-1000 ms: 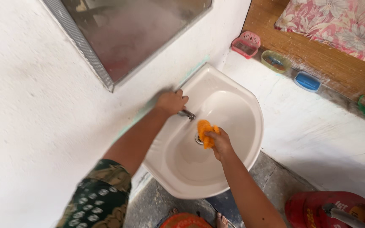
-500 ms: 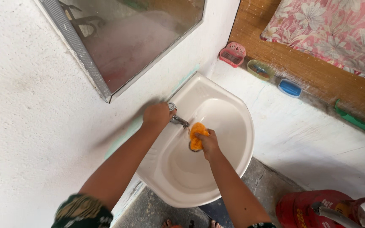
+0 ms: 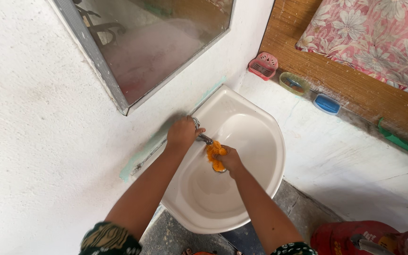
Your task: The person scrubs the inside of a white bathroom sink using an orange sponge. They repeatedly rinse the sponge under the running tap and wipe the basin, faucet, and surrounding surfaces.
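Orange cloth (image 3: 215, 156) bunched tight in my right hand (image 3: 230, 160) under the metal tap (image 3: 201, 134), which my left hand (image 3: 182, 133) grips, over the cream basin (image 3: 260, 189).

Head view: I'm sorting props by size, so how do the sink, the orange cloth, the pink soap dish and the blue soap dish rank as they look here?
1. sink
2. orange cloth, partly covered by the right hand
3. pink soap dish and blue soap dish: they look alike, and both lie farther from the camera, so unranked.
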